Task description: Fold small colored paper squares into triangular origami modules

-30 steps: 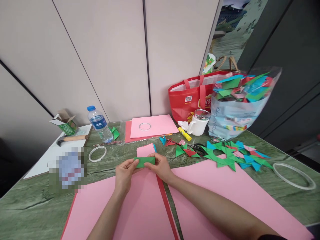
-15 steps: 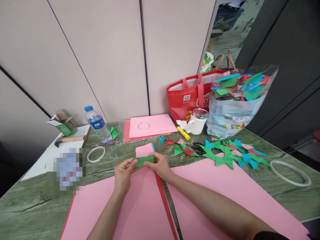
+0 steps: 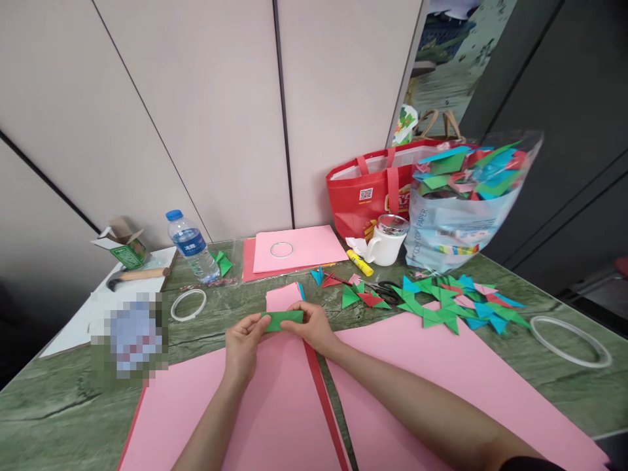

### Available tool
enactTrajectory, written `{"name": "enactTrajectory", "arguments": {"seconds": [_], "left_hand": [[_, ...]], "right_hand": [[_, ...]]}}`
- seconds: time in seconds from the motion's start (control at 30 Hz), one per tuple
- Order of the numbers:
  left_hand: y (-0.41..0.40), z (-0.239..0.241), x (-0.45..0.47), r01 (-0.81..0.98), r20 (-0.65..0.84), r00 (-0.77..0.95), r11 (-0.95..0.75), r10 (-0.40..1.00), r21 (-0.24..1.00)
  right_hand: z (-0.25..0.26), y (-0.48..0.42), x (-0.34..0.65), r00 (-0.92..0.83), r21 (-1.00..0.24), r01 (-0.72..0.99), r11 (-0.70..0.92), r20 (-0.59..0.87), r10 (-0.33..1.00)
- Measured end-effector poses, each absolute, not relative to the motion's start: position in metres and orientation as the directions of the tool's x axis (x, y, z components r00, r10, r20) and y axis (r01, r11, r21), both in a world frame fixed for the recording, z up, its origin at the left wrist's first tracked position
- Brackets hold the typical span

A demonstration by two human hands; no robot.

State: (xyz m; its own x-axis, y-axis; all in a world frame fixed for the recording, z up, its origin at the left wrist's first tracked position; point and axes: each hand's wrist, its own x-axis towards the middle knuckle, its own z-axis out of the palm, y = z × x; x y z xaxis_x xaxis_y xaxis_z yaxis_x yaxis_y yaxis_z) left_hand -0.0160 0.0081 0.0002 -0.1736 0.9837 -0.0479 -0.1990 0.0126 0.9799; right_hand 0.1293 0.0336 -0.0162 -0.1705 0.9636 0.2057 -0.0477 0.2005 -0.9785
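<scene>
green paper strip [image 3: 279, 320] pinched at both ends by fingers [image 3: 263, 323] of l. hand [image 3: 241, 345] & r. hand [image 3: 316, 330], held nr far edge of lg. pink sheet [image 3: 279, 399], pink-topped paper stack [image 3: 282, 298] just beyond.

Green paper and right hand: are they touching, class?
Touching: the head view shows the right hand with its thumb over the green paper's near face.

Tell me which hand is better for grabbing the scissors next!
Probably the right hand: it's nearer the scissors, which lie beyond it to the right. The left hand is farther off. Both pinch the green paper, so the right would let go first.
</scene>
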Motion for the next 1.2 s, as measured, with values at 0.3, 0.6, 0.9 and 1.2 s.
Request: {"name": "enactTrajectory", "arguments": {"seconds": [0.3, 0.6, 0.9, 1.2], "left_hand": [[0.005, 0.007, -0.014, -0.123, -0.066, -0.161, 0.046, 0.985, 0.991], [0.003, 0.011, -0.009, -0.045, -0.085, -0.049, 0.083, 0.995, 0.996], [0.003, 0.004, -0.009, -0.036, -0.151, -0.058, 0.149, 0.987, 0.988], [0.003, 0.014, -0.015, -0.012, -0.218, 0.074, 0.219, 0.973, 0.976]], "right_hand": [[-0.015, 0.034, 0.129, -0.181, -0.959, -0.019, 0.284, 0.282, 0.942], [-0.013, 0.032, 0.131, -0.114, -0.955, 0.039, 0.293, 0.287, 0.951], [-0.013, 0.03, 0.128, -0.108, -0.955, 0.037, 0.293, 0.287, 0.952], [-0.015, 0.033, 0.131, -0.13, -0.951, 0.062, 0.303, 0.293, 0.947]]}}
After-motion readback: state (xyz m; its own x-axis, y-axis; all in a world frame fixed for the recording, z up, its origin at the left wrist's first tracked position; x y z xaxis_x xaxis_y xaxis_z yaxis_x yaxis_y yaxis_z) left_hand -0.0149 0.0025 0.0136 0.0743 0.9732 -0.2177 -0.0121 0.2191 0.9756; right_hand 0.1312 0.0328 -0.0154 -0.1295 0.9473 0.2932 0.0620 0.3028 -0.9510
